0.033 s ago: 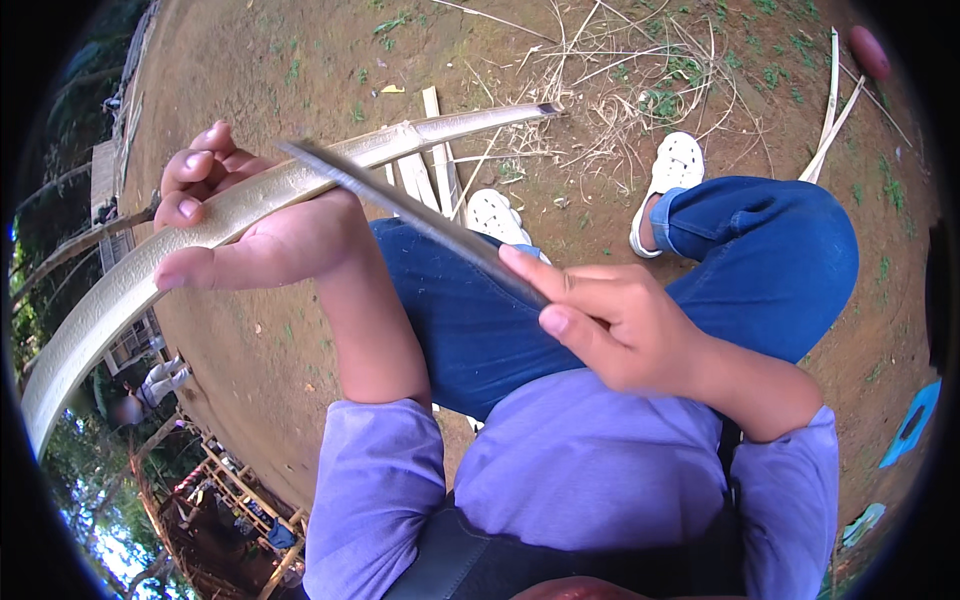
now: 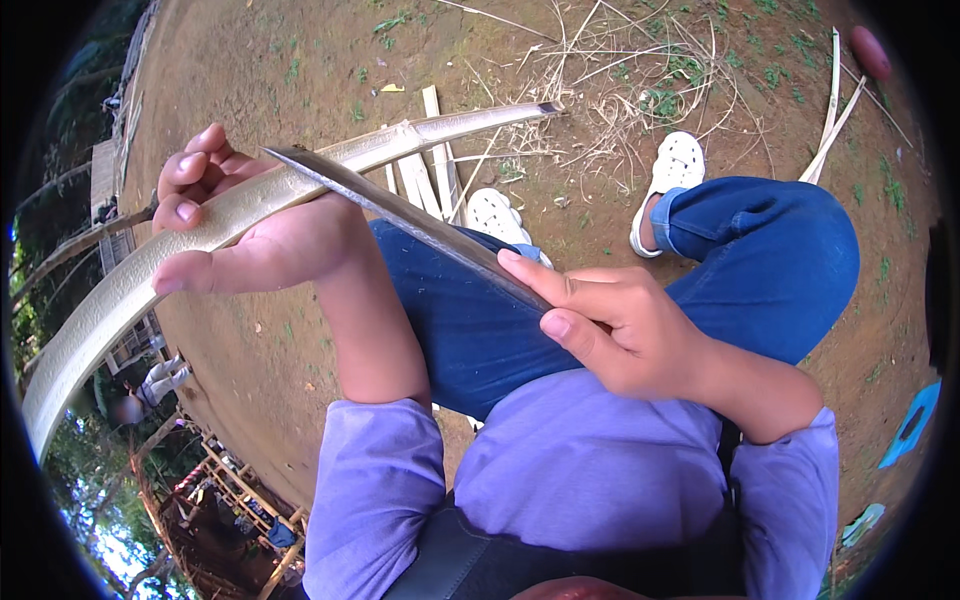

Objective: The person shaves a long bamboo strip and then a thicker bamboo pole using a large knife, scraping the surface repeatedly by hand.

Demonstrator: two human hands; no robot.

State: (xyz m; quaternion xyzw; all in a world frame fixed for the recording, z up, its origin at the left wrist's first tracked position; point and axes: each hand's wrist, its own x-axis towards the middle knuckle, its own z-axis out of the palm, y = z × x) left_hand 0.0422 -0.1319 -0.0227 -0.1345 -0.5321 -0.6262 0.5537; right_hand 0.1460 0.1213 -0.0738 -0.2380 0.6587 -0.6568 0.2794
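Observation:
A long, pale split-bamboo strip [image 2: 255, 200] runs from the lower left edge up to a dark-tipped end beyond my legs. My left hand [image 2: 295, 235] is palm up beneath it, with the thumb on the near side and the fingers curled at the far side. My right hand [image 2: 635, 325] grips a long dark knife [image 2: 420, 226], its index finger laid along the blade. The blade slants up and left, crossing over the strip just beyond my left wrist; whether its edge touches the bamboo, I cannot tell. The knife's handle is hidden inside my right hand.
Loose bamboo slats [image 2: 432, 170] lie beyond my left shoe [image 2: 495, 215]. A tangle of thin shavings [image 2: 640, 85] covers the brown ground farther off. More strips [image 2: 832, 125] lie at far right. A person [image 2: 160, 385] is at the left, near a wooden frame [image 2: 240, 490].
The knife's tip has shifted slightly left along the strip, and the blade looks sharper, with less motion blur. My left fingers have moved a little; the bamboo strip stays nearly in place.

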